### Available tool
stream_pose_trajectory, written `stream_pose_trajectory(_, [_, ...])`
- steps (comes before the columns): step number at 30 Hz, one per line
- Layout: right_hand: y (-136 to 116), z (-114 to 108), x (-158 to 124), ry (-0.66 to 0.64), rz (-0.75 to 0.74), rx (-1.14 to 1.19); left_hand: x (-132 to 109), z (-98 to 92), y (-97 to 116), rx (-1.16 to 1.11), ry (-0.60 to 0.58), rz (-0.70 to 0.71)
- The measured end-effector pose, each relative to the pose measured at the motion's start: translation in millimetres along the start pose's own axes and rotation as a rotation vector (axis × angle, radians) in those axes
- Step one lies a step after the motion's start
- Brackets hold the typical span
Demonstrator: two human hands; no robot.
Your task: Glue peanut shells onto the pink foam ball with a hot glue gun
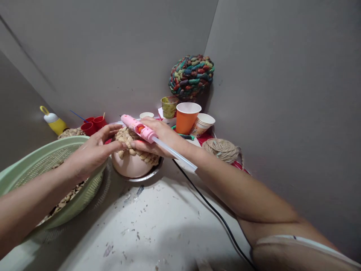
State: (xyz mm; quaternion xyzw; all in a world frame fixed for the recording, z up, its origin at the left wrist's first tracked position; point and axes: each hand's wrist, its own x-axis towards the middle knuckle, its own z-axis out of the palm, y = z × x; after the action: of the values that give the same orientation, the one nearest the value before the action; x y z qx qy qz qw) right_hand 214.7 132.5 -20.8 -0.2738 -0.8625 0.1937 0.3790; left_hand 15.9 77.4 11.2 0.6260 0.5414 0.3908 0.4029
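Observation:
A rounded pale form [132, 166] rests on a shiny metal dish [145, 177], its upper part covered by braided tan cord [126, 137]. My left hand [98, 145] reaches over the green basket to the form's left side, thumb and fingers apart, fingertips against the braid. On the right side, my right hand [153, 137] holds a pink glue gun [138, 128] and presses its thumb on the braid. A translucent glue stick [176, 153] sticks out of the gun's rear. My right fingers are partly hidden behind the gun.
The green basket [87, 192] holds more braid at left. Behind stand red cups [88, 128], a yellow bottle [58, 124], an orange paper cup [186, 119] and a multicoloured woven ball [191, 77]. Twine [222, 149] lies at right; a black cable [211, 207] crosses the table.

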Motion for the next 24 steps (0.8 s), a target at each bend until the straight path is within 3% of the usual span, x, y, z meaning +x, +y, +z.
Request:
stream_pose_trajectory(14, [3.7, 0.6, -0.3, -0.029, -0.03, 0.023, 2.6, -3.0, -9.2, 0.08, -0.037, 0.061])
stream_pose_trajectory(24, [2.3, -1.0, -0.3, -0.047, -0.04, 0.026, 0.4, -0.2, -4.3, 0.062, 0.017, 0.022])
